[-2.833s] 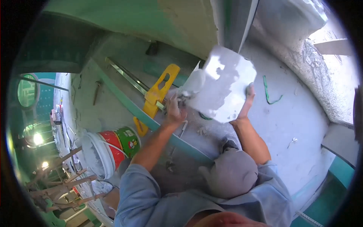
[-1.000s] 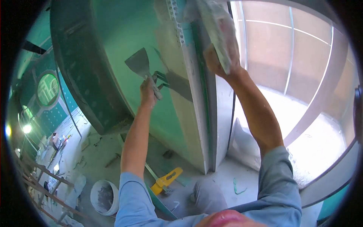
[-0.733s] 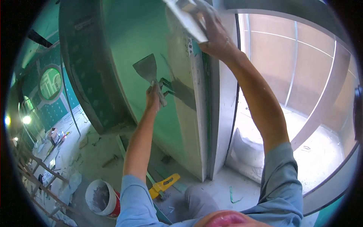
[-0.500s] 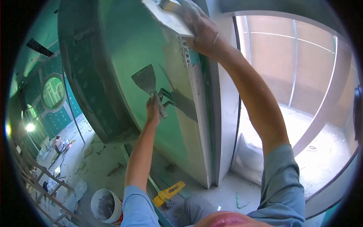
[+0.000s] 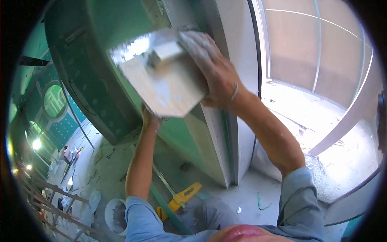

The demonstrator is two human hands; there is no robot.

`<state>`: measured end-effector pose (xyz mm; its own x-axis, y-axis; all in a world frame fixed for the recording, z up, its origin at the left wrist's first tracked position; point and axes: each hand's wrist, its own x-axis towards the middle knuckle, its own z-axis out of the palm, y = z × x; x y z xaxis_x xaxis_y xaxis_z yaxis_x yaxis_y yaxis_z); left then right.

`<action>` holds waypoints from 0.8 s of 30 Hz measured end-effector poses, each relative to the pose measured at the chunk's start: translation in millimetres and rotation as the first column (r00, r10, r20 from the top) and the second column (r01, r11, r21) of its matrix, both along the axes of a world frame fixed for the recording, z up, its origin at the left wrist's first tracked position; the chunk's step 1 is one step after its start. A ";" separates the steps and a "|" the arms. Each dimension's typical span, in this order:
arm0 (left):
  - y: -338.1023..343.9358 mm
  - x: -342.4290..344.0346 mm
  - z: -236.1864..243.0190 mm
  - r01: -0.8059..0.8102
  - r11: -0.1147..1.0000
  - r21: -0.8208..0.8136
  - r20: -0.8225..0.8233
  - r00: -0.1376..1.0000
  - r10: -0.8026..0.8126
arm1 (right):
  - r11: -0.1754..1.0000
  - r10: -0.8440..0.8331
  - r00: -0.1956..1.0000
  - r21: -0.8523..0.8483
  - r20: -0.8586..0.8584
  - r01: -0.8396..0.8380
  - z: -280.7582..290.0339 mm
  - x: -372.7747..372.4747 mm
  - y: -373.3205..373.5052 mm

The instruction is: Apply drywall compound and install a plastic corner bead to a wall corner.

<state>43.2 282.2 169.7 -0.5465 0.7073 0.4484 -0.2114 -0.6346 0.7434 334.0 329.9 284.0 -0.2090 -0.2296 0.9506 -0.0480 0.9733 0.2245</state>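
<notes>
In my right hand [image 5: 213, 70] is a broad plastering trowel [image 5: 171, 90], its fingers closed at the block-like grip. The trowel is smeared with pale putty and blurred by motion. Its plate is tilted in front of my left hand [image 5: 150, 119], hiding most of those fingers. That hand is raised at the lower edge of the plate; the putty knife it grips half a second ago is now covered by the trowel. Behind both hands stands a green board wall [image 5: 177, 139] with a pale, putty-coated strip along its right edge.
A white bucket [image 5: 115, 218] with grey residue stands on the floor at lower left. A yellow-handled tool [image 5: 183, 197] lies near my legs beside a long green strip. Wooden slats [image 5: 60, 193] and debris lie at far left. A bright glazed opening [image 5: 314, 60] is at right.
My right hand has come down and left with the trowel, which now overlaps my left hand and covers the putty knife. My view has shifted slightly.
</notes>
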 end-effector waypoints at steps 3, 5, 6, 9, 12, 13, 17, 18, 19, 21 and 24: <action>4.4 -19.6 -12.9 0.158 0.987 0.030 0.057 0.986 -0.159 | 0.996 0.049 0.999 -0.081 0.018 -0.048 -45.5 1.6 -3.3; -6.1 -5.8 -0.9 0.095 0.995 0.003 0.000 0.995 -0.095 | 0.988 0.080 0.995 -0.137 0.067 -0.070 -71.2 8.4 -4.0; -6.5 8.8 8.4 0.053 0.999 -0.003 -0.034 0.998 -0.053 | 0.987 0.081 0.994 -0.142 0.067 -0.071 -84.9 7.0 -6.9; -9.8 33.6 30.2 -0.030 0.999 -0.034 -0.129 0.991 0.026 | 0.979 0.079 0.993 -0.193 0.091 -0.060 -131.7 12.7 -9.6; -13.4 59.8 38.8 -0.169 0.985 -0.013 -0.169 0.972 0.165 | 0.964 0.120 0.987 -0.249 0.103 -0.092 -177.2 15.3 -14.1; -12.7 60.2 38.4 -0.196 0.981 -0.007 -0.147 0.970 0.193 | 0.957 0.132 0.986 -0.271 0.098 -0.101 -194.0 16.3 -17.5; -14.3 60.1 41.3 -0.212 0.976 -0.040 -0.177 0.963 0.202 | 0.937 0.147 0.979 -0.336 0.142 -0.092 -262.7 14.9 -23.0; -16.5 57.6 42.4 -0.222 0.973 -0.061 -0.174 0.962 0.208 | 0.950 0.104 0.980 -0.307 0.170 -0.048 -279.3 12.6 -21.8; -19.2 57.1 42.0 -0.225 0.970 -0.091 -0.165 0.964 0.208 | 0.959 0.057 0.977 -0.282 0.204 0.003 -291.9 16.3 -27.7; -21.7 61.9 44.9 -0.215 0.970 -0.112 -0.165 0.967 0.195 | 0.941 0.052 0.973 -0.337 0.224 0.027 -304.3 25.7 -43.3; -41.7 103.2 50.0 -0.280 0.958 -0.057 -0.192 0.945 0.264 | 0.914 0.065 0.975 -0.405 0.214 0.028 -313.3 31.2 -49.8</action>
<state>146.4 240.5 219.7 -0.6384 0.5818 0.5039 0.1035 -0.5839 0.8052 365.2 280.1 -29.3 -0.4212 0.1576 0.8932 -0.0696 0.9763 -0.2050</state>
